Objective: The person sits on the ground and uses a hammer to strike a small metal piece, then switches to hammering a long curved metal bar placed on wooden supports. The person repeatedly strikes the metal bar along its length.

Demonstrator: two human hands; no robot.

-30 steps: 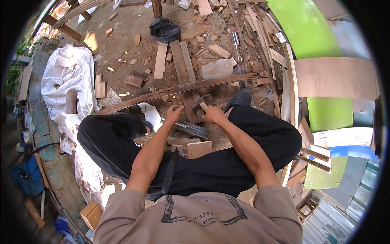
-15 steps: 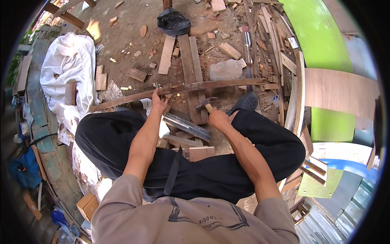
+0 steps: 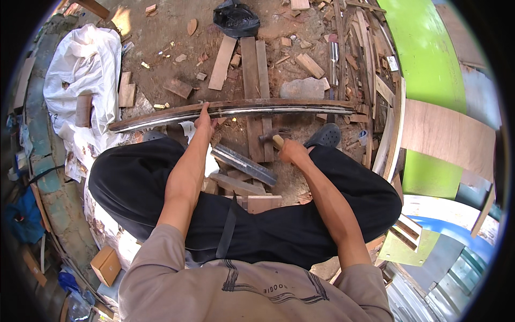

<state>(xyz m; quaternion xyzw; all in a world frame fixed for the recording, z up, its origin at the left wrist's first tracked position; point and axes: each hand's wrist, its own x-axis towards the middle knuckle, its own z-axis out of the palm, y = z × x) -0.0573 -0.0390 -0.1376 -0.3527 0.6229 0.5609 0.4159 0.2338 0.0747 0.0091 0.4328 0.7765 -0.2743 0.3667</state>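
Note:
A long, dark wooden strip (image 3: 289, 105) with a white-streaked near side spans the space in front of me, just past my knees. My left hand (image 3: 204, 122) grips it left of its middle, fingers wrapped around it. My right hand (image 3: 293, 151) is closed round the wooden handle of a hammer (image 3: 277, 140), near its head, above the right ends of two boards (image 3: 250, 80) lying on the ground. The hammer head is apart from the strip. Between my legs lies a dark metal-like bar (image 3: 244, 164) with a lengthwise groove, beside several short wood blocks (image 3: 264, 203).
A white sack (image 3: 86, 70) lies at the left by a low wall. Ahead are a black plastic bag (image 3: 236, 20), a flat stone (image 3: 303, 88) and a chisel-like tool (image 3: 333, 61). Long wood strips (image 3: 394, 129) and a green panel (image 3: 424, 64) line the right side.
The long strip has rolled in my left hand, so its white-streaked side now shows. My view has shifted slightly. The hammer stays in my right hand at about the same place.

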